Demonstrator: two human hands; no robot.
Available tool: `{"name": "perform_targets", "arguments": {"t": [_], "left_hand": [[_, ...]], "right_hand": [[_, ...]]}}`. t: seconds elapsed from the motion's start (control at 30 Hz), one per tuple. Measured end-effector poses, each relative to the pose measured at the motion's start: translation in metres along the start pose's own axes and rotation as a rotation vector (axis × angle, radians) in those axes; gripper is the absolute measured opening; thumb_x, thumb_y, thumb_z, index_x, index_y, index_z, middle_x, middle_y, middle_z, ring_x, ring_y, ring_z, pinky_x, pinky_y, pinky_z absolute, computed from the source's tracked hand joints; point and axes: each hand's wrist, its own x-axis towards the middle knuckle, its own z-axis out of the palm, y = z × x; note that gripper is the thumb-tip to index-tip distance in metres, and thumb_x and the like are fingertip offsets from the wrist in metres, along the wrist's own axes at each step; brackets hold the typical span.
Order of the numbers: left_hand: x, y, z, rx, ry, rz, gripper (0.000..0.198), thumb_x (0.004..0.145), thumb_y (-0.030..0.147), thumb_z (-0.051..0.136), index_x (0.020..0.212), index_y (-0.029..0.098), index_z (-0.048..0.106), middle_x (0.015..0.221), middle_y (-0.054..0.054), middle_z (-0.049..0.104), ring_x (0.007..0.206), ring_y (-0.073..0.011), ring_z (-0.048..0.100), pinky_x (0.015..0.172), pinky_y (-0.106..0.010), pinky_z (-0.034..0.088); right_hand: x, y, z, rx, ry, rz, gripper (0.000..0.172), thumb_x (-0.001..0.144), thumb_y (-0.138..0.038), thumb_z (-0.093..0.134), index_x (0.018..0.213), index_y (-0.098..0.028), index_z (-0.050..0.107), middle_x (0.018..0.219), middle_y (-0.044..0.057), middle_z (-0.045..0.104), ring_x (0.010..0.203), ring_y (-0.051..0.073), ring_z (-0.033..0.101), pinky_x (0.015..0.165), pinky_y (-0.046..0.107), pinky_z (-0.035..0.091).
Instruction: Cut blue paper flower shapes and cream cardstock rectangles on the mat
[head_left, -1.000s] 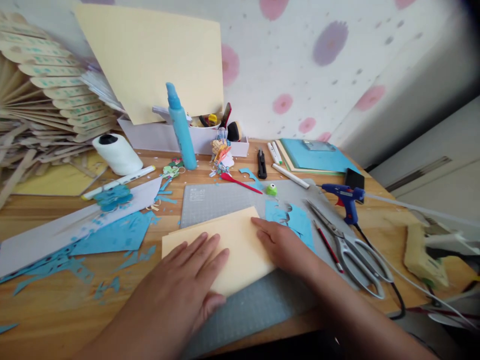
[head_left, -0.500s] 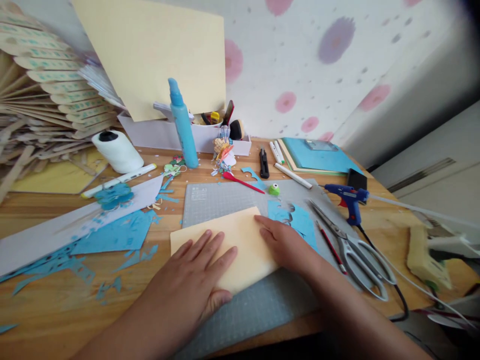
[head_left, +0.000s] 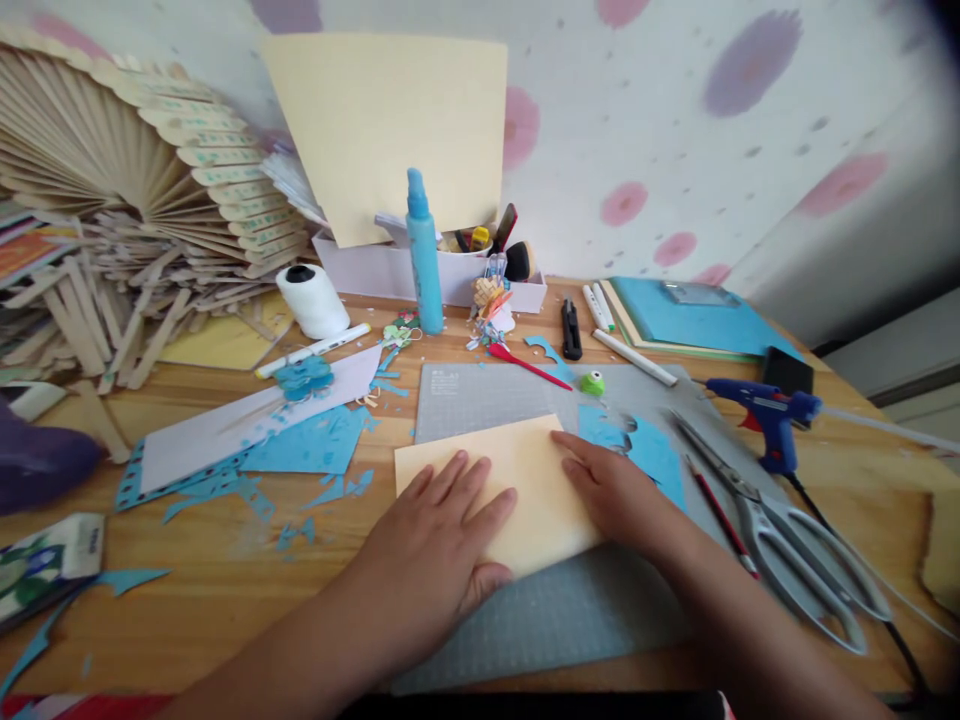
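A folded cream paper sheet (head_left: 525, 470) lies on the grey cutting mat (head_left: 555, 620) at the table's near middle. My left hand (head_left: 439, 535) rests flat on the sheet's left half, fingers spread. My right hand (head_left: 619, 490) presses flat on the sheet's right edge, fingers together and stretched out. Neither hand holds anything. A blue cut paper piece (head_left: 652, 450) lies just right of my right hand.
Large scissors (head_left: 795, 535) and a red pencil (head_left: 720, 520) lie to the right, with a blue glue gun (head_left: 765, 415) beyond. A blue glue bottle (head_left: 424, 255), white storage box (head_left: 375, 270), thread spool (head_left: 313, 300), blue scraps (head_left: 300, 455) and wooden fans (head_left: 127, 210) fill the back and left.
The view has swung left, showing more of the fans and the left table. Both hands stay flat on the cream sheet, which shows a single edge now.
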Motion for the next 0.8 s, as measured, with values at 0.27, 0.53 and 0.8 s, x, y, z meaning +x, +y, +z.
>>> {"name": "perform_targets", "arguments": {"t": [0.27, 0.53, 0.8], "left_hand": [[0.005, 0.000, 0.002, 0.077, 0.019, 0.001, 0.054, 0.093, 0.044, 0.053, 0.143, 0.026, 0.046, 0.154, -0.014, 0.037, 0.141, -0.0373, 0.033, 0.109, -0.059, 0.035], [0.015, -0.002, 0.001, 0.178, 0.064, 0.031, 0.040, 0.098, 0.029, 0.044, 0.134, 0.018, 0.056, 0.146, -0.014, 0.050, 0.134, -0.0337, 0.046, 0.106, -0.052, 0.042], [0.018, -0.002, 0.002, 0.197, 0.080, 0.035, 0.044, 0.093, 0.033, 0.056, 0.131, 0.011, 0.058, 0.143, -0.016, 0.052, 0.133, -0.0320, 0.047, 0.110, -0.046, 0.038]], "right_hand": [[-0.004, -0.002, -0.003, -0.125, 0.018, -0.055, 0.044, 0.095, -0.020, 0.041, 0.135, -0.010, 0.056, 0.127, 0.017, 0.067, 0.114, 0.028, 0.064, 0.099, 0.041, 0.048], [-0.036, -0.031, -0.003, -0.419, 0.187, -0.452, 0.024, 0.093, -0.016, 0.052, 0.106, -0.016, 0.072, 0.120, 0.015, 0.066, 0.109, 0.029, 0.061, 0.096, 0.043, 0.047], [-0.066, -0.027, 0.020, -0.402, -0.004, -0.631, 0.053, 0.093, -0.047, 0.056, 0.137, -0.019, 0.053, 0.145, 0.019, 0.049, 0.136, 0.037, 0.042, 0.108, 0.058, 0.033]]}}
